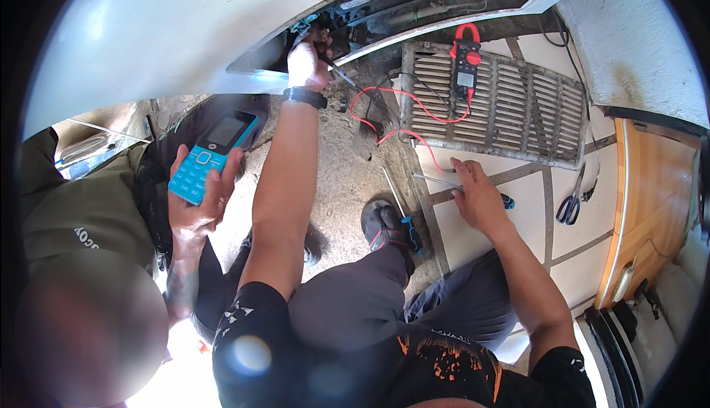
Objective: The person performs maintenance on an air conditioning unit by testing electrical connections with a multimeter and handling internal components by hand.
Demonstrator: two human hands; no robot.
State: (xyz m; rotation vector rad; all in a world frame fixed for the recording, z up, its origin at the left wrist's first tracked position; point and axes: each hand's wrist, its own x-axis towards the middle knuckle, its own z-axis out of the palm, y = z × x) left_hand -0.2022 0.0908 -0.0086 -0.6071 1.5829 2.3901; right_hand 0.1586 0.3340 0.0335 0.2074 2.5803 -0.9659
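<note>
My left hand [307,66] reaches into the open lower compartment [414,12] of a large white appliance, among wires and dark parts. Its fingers are mostly hidden in glare and shadow, so what they touch is unclear. A thin dark rod-like piece [339,73] slants out beside that wrist. Low over the tiled floor, my right hand [477,195] has thumb and forefinger apart. Beneath it lies a screwdriver [508,201], its blue handle showing on one side and its shaft on the other. A red test lead [421,140] ends close to the forefinger.
A red and black clamp meter [466,68] rests on a slatted metal grille [510,112]. Another blue-handled screwdriver [411,234] lies by my shoe, and scissors [569,208] lie farther right. At left, another person's hand [196,201] holds a blue keypad phone [213,155]. A wooden panel [643,194] stands right.
</note>
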